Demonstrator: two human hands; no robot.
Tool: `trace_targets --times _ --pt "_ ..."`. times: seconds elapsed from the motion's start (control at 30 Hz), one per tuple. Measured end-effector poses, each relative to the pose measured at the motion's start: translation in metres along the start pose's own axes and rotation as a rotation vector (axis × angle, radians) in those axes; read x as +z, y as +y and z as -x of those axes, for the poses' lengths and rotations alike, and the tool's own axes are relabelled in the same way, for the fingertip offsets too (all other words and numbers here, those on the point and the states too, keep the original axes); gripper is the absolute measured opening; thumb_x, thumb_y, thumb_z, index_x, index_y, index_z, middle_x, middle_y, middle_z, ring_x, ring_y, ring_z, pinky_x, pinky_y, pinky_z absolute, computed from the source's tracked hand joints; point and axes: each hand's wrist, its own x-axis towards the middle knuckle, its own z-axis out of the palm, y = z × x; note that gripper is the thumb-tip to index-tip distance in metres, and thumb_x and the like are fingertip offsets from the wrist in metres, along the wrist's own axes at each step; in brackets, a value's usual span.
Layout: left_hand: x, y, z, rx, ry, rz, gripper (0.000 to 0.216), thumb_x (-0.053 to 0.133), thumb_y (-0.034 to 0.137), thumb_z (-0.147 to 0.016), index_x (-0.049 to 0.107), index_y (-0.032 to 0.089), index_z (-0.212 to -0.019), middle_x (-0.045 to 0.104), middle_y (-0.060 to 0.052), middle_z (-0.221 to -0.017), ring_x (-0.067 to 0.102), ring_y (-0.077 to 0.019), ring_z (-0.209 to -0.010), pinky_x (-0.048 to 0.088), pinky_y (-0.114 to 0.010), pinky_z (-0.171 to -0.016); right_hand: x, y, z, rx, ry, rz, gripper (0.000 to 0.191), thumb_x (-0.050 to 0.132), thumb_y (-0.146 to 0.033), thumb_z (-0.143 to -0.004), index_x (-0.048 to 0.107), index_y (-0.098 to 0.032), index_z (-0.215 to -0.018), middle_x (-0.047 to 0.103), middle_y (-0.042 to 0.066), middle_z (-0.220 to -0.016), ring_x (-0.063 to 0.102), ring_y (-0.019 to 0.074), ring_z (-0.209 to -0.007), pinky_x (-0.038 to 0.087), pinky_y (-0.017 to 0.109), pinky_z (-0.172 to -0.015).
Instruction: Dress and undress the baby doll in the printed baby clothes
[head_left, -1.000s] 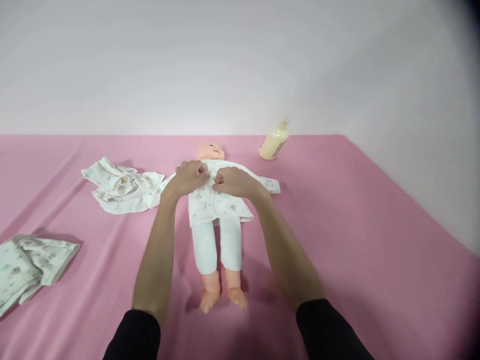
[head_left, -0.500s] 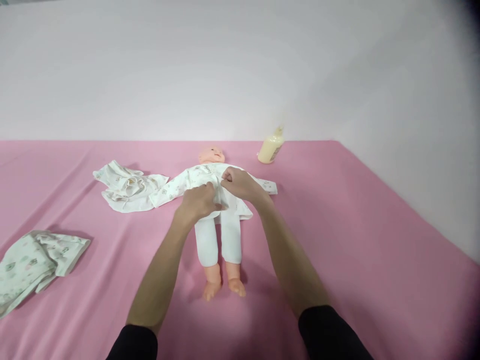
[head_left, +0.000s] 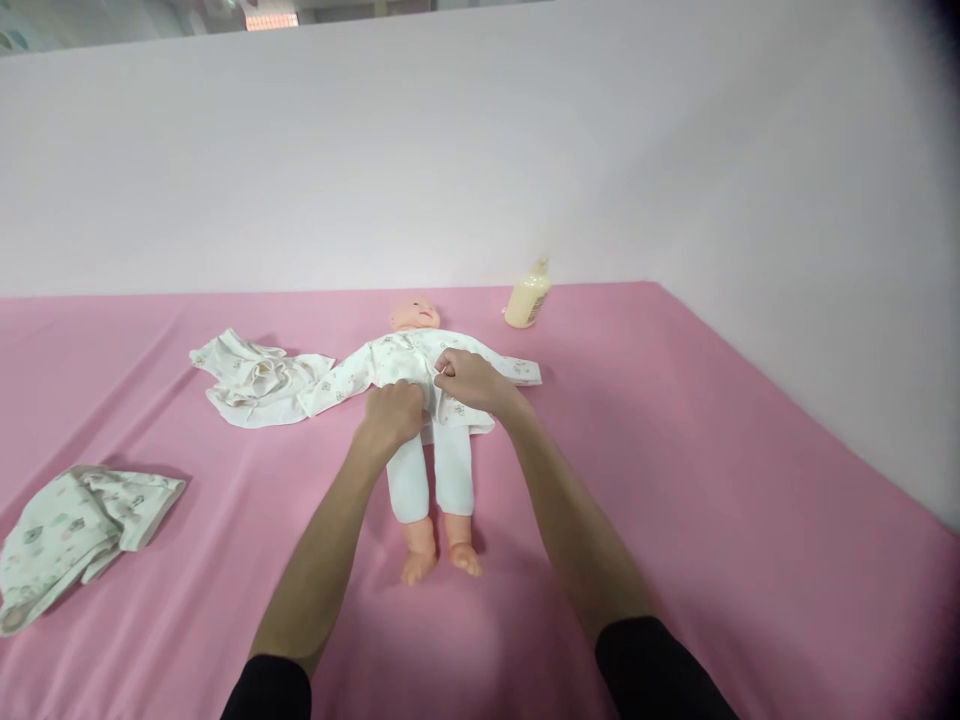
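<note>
A baby doll [head_left: 453, 480] lies on its back, feet towards me, in white trousers and a white printed baby shirt [head_left: 491, 355] with its sleeves spread out sideways. Over the doll's belly, my left hand [head_left: 394, 412] is closed on the shirt front, knuckles up. My right hand [head_left: 472, 380] pinches the shirt's front edge a little higher and to the right. The fingers hide exactly what part of the cloth each hand grips.
Behind the doll, to the right, stands a pale yellow pump bottle [head_left: 527, 300]. Crumpled white printed clothing [head_left: 259, 385] lies by the left sleeve, and another folded printed garment [head_left: 82, 530] lies nearer left. A pink sheet [head_left: 675, 480] covers the surface, bordered by a white wall [head_left: 375, 170].
The view has tilted up slightly. My right hand has come down the shirt front, where printed cloth now shows below it. My left hand's fingers have drawn in closer.
</note>
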Motion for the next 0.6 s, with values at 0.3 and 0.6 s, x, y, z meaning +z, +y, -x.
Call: trace_targets --times 0.3,0.6 --pt "-0.017 -0.019 0.01 0.101 -0.033 0.377 0.016 0.053 0.027 -0.078 0.045 0.022 -0.064 0.057 -0.002 -0.068 0.055 -0.0194 -0.064 0.033 -0.033 -0.056 -0.002 -0.001 0.007 0.011 -0.038 -0.044 0.017 0.054 -0.015 -0.074 0.052 -0.023 -0.09 0.059 -0.002 -0.072 0.053 0.0151 -0.06 0.037 0.027 -0.053" --pt "-0.015 -0.023 0.006 0.101 -0.157 0.447 0.011 0.055 0.026 -0.077 0.05 0.021 -0.069 0.058 0.0 -0.072 0.047 -0.0143 -0.059 0.03 -0.029 -0.05 -0.006 0.004 0.003 0.019 -0.074 -0.175 0.016 0.058 -0.016 -0.075 0.057 -0.02 -0.091 0.064 0.001 -0.083 0.059 0.0143 -0.069 0.043 0.024 -0.056"
